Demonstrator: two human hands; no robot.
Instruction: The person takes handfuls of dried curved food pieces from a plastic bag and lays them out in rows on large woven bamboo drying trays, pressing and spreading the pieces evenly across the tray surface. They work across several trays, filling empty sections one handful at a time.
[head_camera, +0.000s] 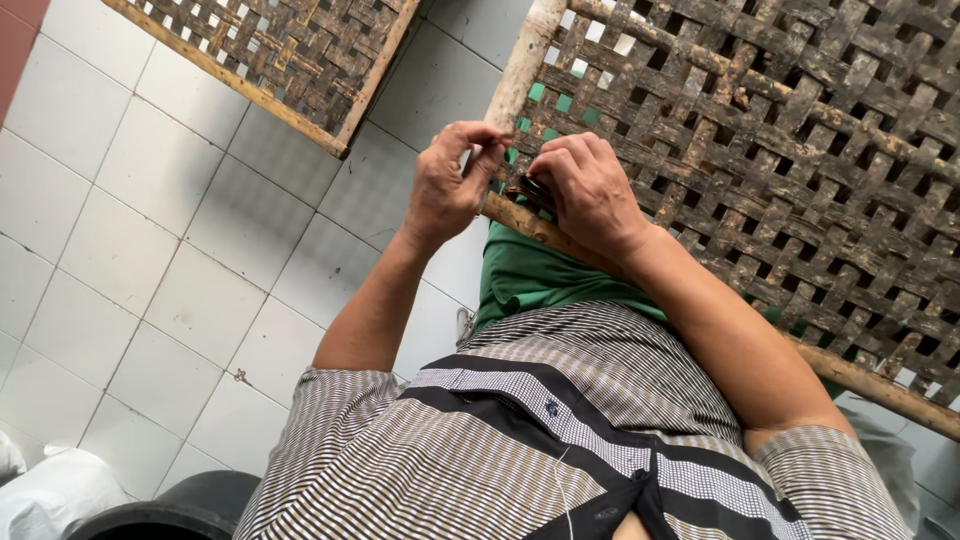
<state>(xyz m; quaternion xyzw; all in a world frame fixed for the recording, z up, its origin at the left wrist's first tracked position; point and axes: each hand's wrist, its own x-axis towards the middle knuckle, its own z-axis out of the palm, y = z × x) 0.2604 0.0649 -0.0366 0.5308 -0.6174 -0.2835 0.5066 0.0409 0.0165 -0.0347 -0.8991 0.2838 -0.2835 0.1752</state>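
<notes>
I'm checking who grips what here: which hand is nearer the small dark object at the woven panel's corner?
Right. The right hand lies over the small dark object, fingers touching it; the left hand pinches just beside it.

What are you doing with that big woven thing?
A person is working at the corner of a big woven bamboo panel resting across their lap. The right hand presses down on a dark strip at the wooden edge pole, while the left hand pinches something thin beside it; what it pinches is too small to tell. A second woven panel lies on the white tiled floor.
</notes>
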